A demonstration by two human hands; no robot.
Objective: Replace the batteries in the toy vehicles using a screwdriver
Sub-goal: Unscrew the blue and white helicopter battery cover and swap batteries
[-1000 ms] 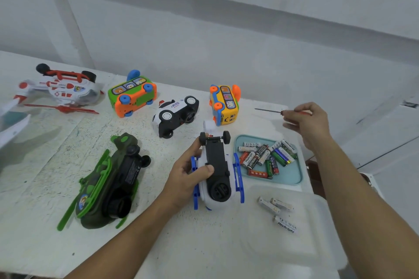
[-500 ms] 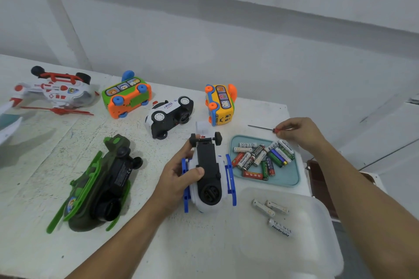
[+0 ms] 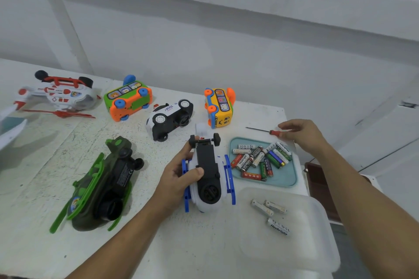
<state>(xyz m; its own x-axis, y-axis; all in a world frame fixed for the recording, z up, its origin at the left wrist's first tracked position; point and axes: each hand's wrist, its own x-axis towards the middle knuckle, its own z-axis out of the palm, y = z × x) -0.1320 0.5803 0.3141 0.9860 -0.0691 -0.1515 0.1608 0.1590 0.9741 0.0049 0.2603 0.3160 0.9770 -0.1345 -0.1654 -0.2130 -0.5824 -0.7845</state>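
A white and blue toy helicopter (image 3: pixel 204 205) lies belly-up near the table's front, its black underside facing me. My left hand (image 3: pixel 179 176) grips its left side, thumb across the black panel. The red-handled screwdriver (image 3: pixel 274 132) lies on the table behind the teal tray (image 3: pixel 288 180), which holds several mixed batteries. My right hand (image 3: pixel 301 135) hovers at the handle's end with fingers loosely spread; the thumb tip is at the handle. Three white batteries (image 3: pixel 269 210) lie on a clear plastic lid (image 3: pixel 313 240) at the front right.
Other toys lie tipped over: a green camouflage helicopter (image 3: pixel 99 188) at the left, a red and white helicopter (image 3: pixel 59 95), a green-orange bus (image 3: pixel 128 97), a police car (image 3: pixel 170 118) and a yellow bus (image 3: pixel 218 108) along the back. The table's right edge runs past the tray.
My right hand lowered the screwdriver from the air to the table behind the tray and loosened its fingers. My left hand kept hold of the white helicopter.
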